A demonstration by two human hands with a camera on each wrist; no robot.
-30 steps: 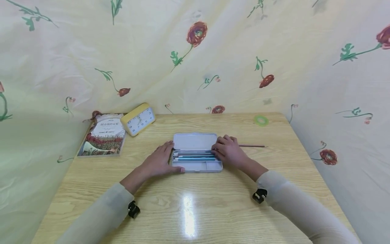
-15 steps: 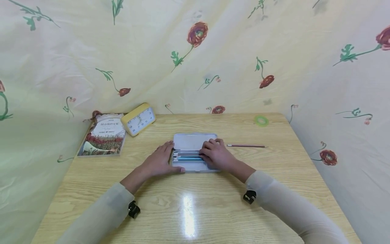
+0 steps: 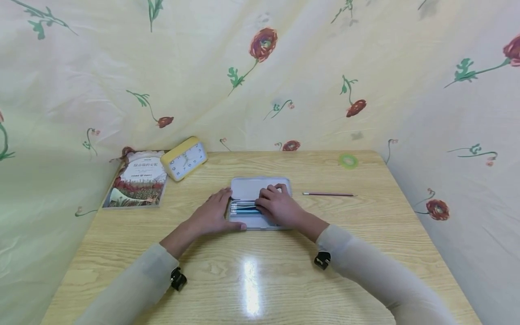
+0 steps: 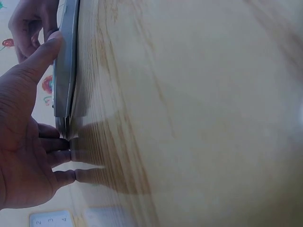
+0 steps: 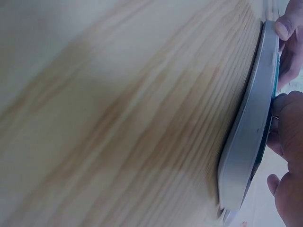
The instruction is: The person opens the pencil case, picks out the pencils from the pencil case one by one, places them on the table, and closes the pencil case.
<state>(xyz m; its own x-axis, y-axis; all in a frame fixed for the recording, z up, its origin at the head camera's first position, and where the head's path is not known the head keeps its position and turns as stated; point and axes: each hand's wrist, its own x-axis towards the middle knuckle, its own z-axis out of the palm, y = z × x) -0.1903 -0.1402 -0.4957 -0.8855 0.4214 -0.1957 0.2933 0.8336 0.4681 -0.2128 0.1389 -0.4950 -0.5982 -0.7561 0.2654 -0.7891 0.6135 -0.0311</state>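
An open pencil case (image 3: pixel 260 184), pale inside with its lid folded back, lies on the table with several pencils (image 3: pixel 239 212) in its tray. My left hand (image 3: pixel 209 215) braces the left end, fingers straight and thumb laid over the front rim. In the left wrist view that thumb rests on the grey case (image 4: pixel 66 80), while the fingertips touch down beyond its end. My right hand (image 3: pixel 280 208) reaches into the tray with curled fingers. It pinches a dark pencil (image 3: pixel 251 208), slightly tilted above the others; the pencil's right part is hidden under the hand.
A maroon pencil (image 3: pixel 330 194) lies on the table right of the case. At the back left are a book (image 3: pixel 140 180) and a yellow alarm clock (image 3: pixel 184 160) leaning against it. A green tape roll (image 3: pixel 348 160) sits near the back right edge. Flowered cloth hangs behind.
My right hand has left the maroon pencil's side and slid leftward over the case, and a dark pencil now tilts at its fingertips. My left hand has stayed in place.
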